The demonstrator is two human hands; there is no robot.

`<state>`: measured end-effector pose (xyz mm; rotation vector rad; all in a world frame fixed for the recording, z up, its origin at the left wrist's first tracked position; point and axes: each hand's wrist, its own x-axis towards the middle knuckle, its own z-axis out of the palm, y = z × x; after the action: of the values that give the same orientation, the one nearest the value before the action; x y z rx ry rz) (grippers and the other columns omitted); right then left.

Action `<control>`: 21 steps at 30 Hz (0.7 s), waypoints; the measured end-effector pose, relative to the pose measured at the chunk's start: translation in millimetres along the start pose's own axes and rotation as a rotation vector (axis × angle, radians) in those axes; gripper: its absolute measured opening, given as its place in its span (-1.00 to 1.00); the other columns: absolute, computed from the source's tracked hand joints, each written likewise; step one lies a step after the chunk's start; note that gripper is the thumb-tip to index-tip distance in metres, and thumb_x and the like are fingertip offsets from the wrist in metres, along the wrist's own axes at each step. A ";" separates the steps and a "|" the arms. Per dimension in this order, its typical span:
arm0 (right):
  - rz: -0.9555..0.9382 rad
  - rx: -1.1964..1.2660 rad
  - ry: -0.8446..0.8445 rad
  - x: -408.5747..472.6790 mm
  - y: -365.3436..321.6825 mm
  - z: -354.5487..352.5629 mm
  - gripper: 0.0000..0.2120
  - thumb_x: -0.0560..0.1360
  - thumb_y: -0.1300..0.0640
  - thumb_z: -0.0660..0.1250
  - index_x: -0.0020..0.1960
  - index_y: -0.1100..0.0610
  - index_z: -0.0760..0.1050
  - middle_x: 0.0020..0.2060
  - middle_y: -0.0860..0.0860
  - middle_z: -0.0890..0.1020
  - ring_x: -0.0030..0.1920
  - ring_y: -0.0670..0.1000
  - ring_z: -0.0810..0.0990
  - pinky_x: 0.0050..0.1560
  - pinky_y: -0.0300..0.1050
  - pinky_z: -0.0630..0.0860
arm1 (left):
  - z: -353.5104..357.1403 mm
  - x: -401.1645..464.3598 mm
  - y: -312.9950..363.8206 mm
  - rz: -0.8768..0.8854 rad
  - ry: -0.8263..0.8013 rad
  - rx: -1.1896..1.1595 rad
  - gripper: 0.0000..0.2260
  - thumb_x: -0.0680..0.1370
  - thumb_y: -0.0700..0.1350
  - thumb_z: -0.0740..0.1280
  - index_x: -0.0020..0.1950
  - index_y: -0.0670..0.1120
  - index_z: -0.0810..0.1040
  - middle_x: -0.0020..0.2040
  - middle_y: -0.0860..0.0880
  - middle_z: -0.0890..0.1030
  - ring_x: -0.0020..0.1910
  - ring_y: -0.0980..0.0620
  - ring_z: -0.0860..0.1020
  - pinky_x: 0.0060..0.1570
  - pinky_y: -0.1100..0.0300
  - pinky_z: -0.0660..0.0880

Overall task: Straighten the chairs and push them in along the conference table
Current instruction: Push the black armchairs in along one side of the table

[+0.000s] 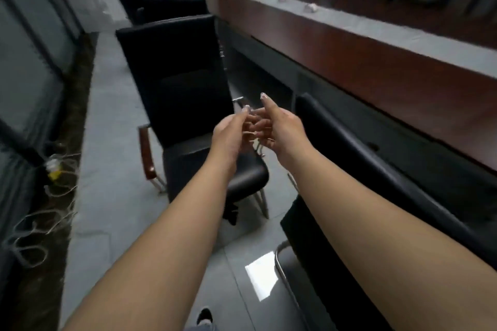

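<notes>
A long conference table [376, 62] with a reddish-brown top runs along the right. A black high-backed chair [174, 83] with a brown armrest stands in the aisle, pulled away from the table and turned askew. Closer to me, another black chair [376, 183] sits against the table edge at the right. Both my arms reach forward over the aisle. My left hand [231, 131] and my right hand [277, 129] hover close together in front of the first chair's seat, fingers spread and touching each other, holding nothing. The image is blurred.
More black chairs [172, 5] line the table farther back. A glass wall [29, 56] runs along the left, with loose cables [40, 226] and a yellow plug on the dark floor strip below it. Grey tiled floor [113, 121] forms the aisle. My shoe [204, 316] shows at the bottom.
</notes>
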<state>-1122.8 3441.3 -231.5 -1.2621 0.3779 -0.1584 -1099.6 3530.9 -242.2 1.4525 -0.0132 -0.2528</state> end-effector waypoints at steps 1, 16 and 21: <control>-0.047 0.020 0.104 10.4 -11.1 -13.2 -0.71 0.53 -0.04 0.27 -0.24 0.15 0.52 -0.52 -0.01 0.49 -0.49 -0.09 0.46 -0.41 -0.29 0.41 | 18.3 19.7 9.2 0.005 -0.113 0.017 -0.77 0.59 -0.02 0.21 -0.19 -0.09 0.52 -0.28 -0.04 0.57 -0.36 0.10 0.53 -0.32 0.30 0.47; 0.141 -0.635 1.065 -80.9 -49.7 -103.8 -0.54 0.49 -0.27 0.18 -0.24 0.11 0.53 -0.27 0.06 0.61 -0.27 0.01 0.57 -0.15 -0.16 0.49 | 135.4 84.4 37.0 0.423 -1.182 0.511 -0.76 0.56 0.07 0.24 -0.19 -0.03 0.55 -0.22 0.05 0.62 -0.14 0.09 0.55 0.01 0.15 0.45; 0.426 -0.962 1.009 -115.9 -43.3 -101.4 -0.34 0.48 -0.37 0.05 0.00 0.16 0.62 0.04 0.10 0.60 0.09 0.10 0.53 0.10 -0.09 0.37 | 131.8 83.8 28.8 0.852 -1.278 1.180 -0.53 0.48 0.36 0.12 0.06 0.05 0.55 -0.03 0.07 0.59 -0.01 0.04 0.52 -0.03 0.12 0.44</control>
<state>-1263.2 3374.4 -194.0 -1.9334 1.7305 -0.2554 -1034.6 3389.6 -209.7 1.9860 -2.0507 -0.4485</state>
